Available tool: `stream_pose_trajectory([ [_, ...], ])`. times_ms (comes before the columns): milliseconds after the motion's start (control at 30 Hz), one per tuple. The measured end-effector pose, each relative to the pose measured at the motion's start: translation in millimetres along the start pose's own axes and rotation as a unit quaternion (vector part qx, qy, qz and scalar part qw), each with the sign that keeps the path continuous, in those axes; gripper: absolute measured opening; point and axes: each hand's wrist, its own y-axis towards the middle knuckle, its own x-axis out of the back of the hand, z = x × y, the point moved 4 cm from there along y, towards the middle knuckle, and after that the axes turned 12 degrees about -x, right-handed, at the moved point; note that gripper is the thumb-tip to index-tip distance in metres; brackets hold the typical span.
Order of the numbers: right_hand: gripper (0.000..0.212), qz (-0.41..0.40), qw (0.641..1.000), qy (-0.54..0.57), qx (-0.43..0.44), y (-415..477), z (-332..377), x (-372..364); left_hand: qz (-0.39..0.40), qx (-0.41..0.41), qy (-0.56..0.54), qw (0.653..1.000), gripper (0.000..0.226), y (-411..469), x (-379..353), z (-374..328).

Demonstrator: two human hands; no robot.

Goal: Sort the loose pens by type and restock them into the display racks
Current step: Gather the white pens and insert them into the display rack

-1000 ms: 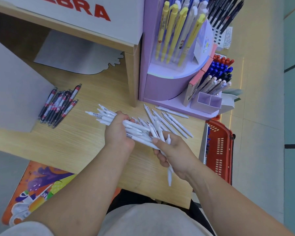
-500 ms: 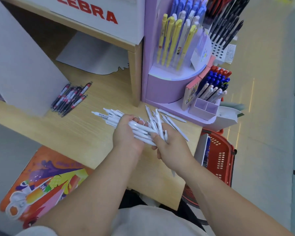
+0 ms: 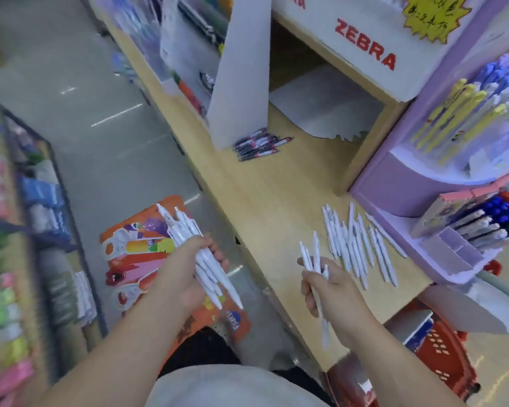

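Note:
My left hand (image 3: 185, 268) grips a thick bundle of white pens (image 3: 188, 236), held out over the floor to the left of the wooden shelf (image 3: 262, 201). My right hand (image 3: 329, 292) holds a few white pens (image 3: 315, 259) above the shelf's front edge. Several more loose white pens (image 3: 356, 242) lie on the shelf just right of that hand. A pile of black and red pens (image 3: 259, 143) lies farther back. The purple display rack (image 3: 423, 177) stands at the right with yellow, blue and white pens in it.
A white Zebra box (image 3: 362, 48) sits above the shelf's recess. A white divider panel (image 3: 241, 83) stands behind the dark pens. A red basket (image 3: 441, 348) is on the floor below right, a colourful orange mat (image 3: 141, 254) below left, and a stocked rack (image 3: 18, 230) at far left.
My hands have parted: the left has carried its bundle of white pens off the shelf to the left, the right kept a few. The view has swung left.

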Motion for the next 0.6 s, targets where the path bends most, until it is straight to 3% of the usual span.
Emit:
stream_pose_trajectory([
  [67,0.019,0.039,0.999,-0.011,0.007,5.8,16.5,-29.2,-0.024,-0.012,-0.050,0.998,0.007,0.1,33.4,-8.8],
  [200,0.014,0.101,0.993,-0.055,0.025,30.5,64.9,-101.5,-0.022,-0.051,-0.103,0.993,0.015,7.9,95.8,-45.7],
  [333,0.015,0.148,0.986,-0.070,0.041,65.9,124.9,-201.1,-0.043,-0.058,-0.101,0.992,0.012,36.2,164.8,-89.6],
  [500,0.022,0.157,0.982,-0.092,0.044,106.3,185.0,-335.7,-0.087,-0.054,-0.081,0.991,0.021,90.5,261.7,-174.2],
  [600,0.022,0.168,0.980,-0.100,0.040,122.3,219.9,-404.8,-0.087,-0.077,-0.098,0.988,0.010,127.4,308.8,-242.7],
])
